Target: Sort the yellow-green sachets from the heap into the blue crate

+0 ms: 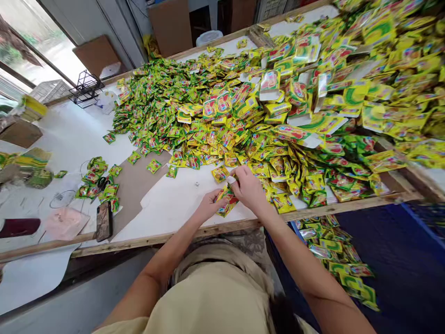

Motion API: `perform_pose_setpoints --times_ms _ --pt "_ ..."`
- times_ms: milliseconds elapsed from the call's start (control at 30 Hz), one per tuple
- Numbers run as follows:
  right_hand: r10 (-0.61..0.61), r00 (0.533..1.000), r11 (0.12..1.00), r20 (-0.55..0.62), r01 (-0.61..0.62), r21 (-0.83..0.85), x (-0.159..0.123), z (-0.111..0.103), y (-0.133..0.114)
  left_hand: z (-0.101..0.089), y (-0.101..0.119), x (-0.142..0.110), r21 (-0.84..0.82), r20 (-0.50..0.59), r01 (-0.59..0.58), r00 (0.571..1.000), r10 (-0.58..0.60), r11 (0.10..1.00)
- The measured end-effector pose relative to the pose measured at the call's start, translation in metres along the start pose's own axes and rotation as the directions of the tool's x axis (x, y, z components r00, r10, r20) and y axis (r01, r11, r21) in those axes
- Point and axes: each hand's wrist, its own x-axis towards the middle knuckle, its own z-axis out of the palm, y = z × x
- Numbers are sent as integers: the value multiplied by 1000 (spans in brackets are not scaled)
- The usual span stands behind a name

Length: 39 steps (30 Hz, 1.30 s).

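Observation:
My left hand, fingers closed, grips the lower left side of a small yellow, green and red printed packet near the table's front edge. My right hand pinches the same packet from its upper right. A small white bit shows at the right fingertips; whether it is a carton flap or a finger covering I cannot tell. Just beyond the hands lies a yellow sachet. A large heap of green and yellow sachets spreads behind, with printed cartons on its right part.
On the left lie a phone, black-handled scissors among several sachets, a pink sheet and a black wire rack. A wooden rim edges the table. Below right, a blue crate holds filled packs.

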Motion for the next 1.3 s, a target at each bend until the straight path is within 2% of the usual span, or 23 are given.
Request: perform_pose_setpoints --times_ms 100,200,267,400,467,567,700,767,900,1133,1200,1300 --pt "-3 990 999 143 9 -44 -3 17 5 1 -8 1 9 11 23 1000 -23 1000" --pt "-7 960 1000 279 14 -24 -3 22 11 2 -10 1 33 -2 53 999 -53 998" --pt "-39 936 997 351 12 78 -2 16 19 2 -8 0 18 -1 75 997 -75 997" --pt "-271 841 898 468 45 439 4 -5 39 0 -2 -4 -71 56 137 989 -133 988" --pt "-264 840 882 474 12 470 4 -8 44 -2 -1 -6 -81 71 156 986 -151 984" --pt "-165 895 914 415 -19 404 -1 0 41 -6 -2 -8 -85 57 168 985 -164 982" --pt "-170 928 928 331 38 370 -7 9 31 -7 -2 -12 -81 53 169 985 -165 982" --pt "-205 914 921 350 60 384 -5 4 29 -7 0 -13 -73 64 163 985 -158 984" --pt "-275 847 902 454 64 427 5 -10 29 -4 6 -14 -53 77 160 985 -156 986" --pt "-193 910 973 367 129 191 -10 3 18 -4 8 -17 -76 43 185 982 -183 980" --pt "-192 911 974 364 132 185 -12 4 17 -3 7 -17 -97 24 194 981 -192 976" --pt "-255 893 951 372 160 266 -6 -1 19 0 5 -16 -118 30 187 982 -185 975"
